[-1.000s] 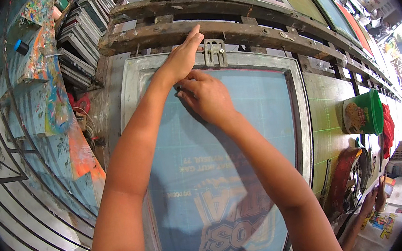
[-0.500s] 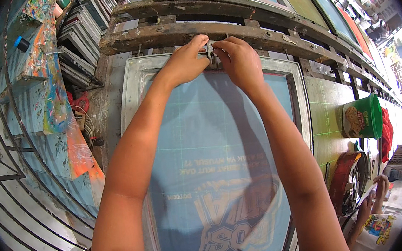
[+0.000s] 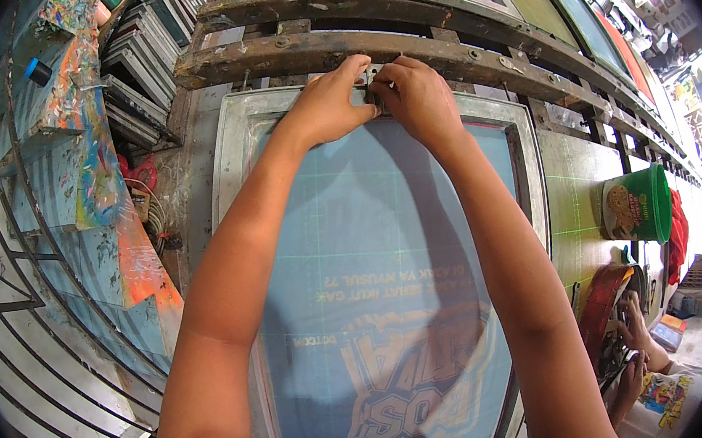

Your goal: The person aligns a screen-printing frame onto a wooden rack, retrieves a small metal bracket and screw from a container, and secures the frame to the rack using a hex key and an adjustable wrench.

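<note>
My left hand curves around the small metal bracket at the top edge of the aluminium screen frame. Beside it, my right hand has curled fingers pinched at the same bracket; whatever is between those fingertips is too small to make out. Both hands largely hide the bracket. Below them stretches the light blue mesh with reversed pale lettering and a large design, crossed by shadows of my arms.
A rusty rail runs behind the frame. Stacked screens and paint-stained panels stand left, beside black railings. A green bucket, red cloth and a co-worker's hands at a red tray are right.
My right hand has moved up and right from the mesh to the bracket. My left hand has shifted right onto it. The co-worker's hands have moved to the red tray.
</note>
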### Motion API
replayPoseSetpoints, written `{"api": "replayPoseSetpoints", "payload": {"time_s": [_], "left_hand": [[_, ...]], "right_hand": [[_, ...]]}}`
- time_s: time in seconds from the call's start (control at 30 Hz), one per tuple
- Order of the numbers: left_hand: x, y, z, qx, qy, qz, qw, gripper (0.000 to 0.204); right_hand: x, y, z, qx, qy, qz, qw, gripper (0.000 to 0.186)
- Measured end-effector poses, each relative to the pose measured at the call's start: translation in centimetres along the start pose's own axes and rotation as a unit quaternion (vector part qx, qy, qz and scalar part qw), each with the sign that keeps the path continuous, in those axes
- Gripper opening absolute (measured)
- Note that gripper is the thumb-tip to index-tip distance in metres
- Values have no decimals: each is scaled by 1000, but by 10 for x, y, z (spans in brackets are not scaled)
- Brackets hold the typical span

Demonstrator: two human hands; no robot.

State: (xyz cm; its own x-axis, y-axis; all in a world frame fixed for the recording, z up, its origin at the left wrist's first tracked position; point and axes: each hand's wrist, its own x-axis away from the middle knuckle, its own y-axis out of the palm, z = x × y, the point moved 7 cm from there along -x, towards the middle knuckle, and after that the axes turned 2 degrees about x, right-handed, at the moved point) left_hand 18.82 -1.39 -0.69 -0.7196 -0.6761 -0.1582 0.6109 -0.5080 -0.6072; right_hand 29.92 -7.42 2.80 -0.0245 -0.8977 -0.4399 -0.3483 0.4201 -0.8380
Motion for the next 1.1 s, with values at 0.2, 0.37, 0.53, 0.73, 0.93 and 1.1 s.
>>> {"api": "replayPoseSetpoints", "payload": {"time_s": [0.2,0.37,0.53,0.73,0.93,1.1], "left_hand": [[0,-2,4,-20,21,12,1000,72],[1,-2,4,-22,-9,1,1000,73],[1,-2,6,-14,8,1,1000,73],[2,-2,6,-9,13,3,1000,72],[2,-3,5,-18,13,6,1000,72],[-1,0,6,-8,14,-1,1000,72]], "right_hand": [[4,7,14,-86,54,15,995,21],[9,3,7,-145,-6,65,987,22],[8,8,16,-166,8,79,983,15],[7,10,21,-172,58,59,982,18],[8,2,14,-162,66,64,982,19],[8,6,19,-174,-20,105,979,20]]}}
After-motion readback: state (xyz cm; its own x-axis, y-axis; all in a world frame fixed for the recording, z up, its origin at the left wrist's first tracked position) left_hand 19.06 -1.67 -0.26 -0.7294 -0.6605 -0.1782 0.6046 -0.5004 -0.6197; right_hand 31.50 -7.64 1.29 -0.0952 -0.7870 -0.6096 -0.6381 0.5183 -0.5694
